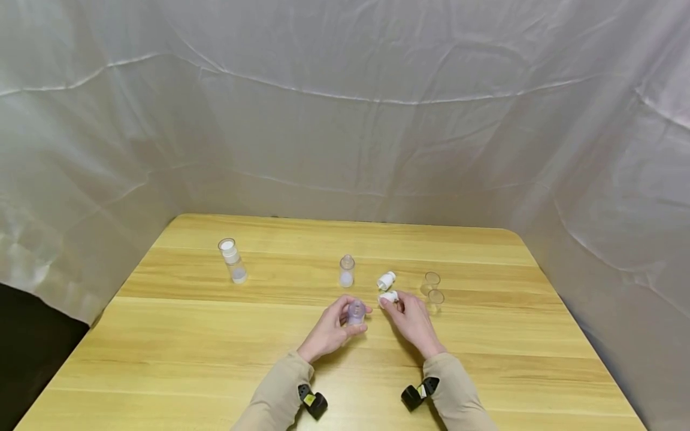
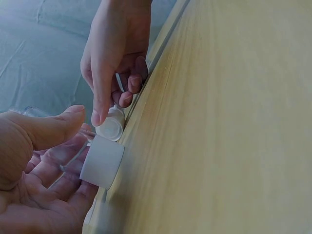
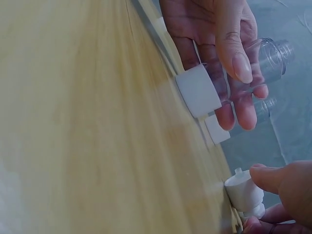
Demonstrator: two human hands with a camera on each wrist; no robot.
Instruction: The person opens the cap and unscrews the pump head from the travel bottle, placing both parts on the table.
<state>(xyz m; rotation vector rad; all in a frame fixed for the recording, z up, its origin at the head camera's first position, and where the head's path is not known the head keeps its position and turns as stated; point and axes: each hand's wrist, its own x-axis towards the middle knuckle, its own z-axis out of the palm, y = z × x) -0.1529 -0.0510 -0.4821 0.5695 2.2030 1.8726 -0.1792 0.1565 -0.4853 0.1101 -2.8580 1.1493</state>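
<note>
My left hand holds a clear plastic bottle with a white base, thumb on one side and fingers on the other. The bottle's narrow open neck shows in the right wrist view. To its right, my right hand pinches a white pump head low over the table. A short stem sticks out of this pump head. Just beyond it lies a second white pump head. A second clear bottle with a white bottom stands upright beyond my left hand, without a pump head.
Two clear caps stand right of the pump heads, close to my right hand. At the far left of the wooden table stands a bottle with a white pump top and a clear cap. Grey fabric hangs around the table.
</note>
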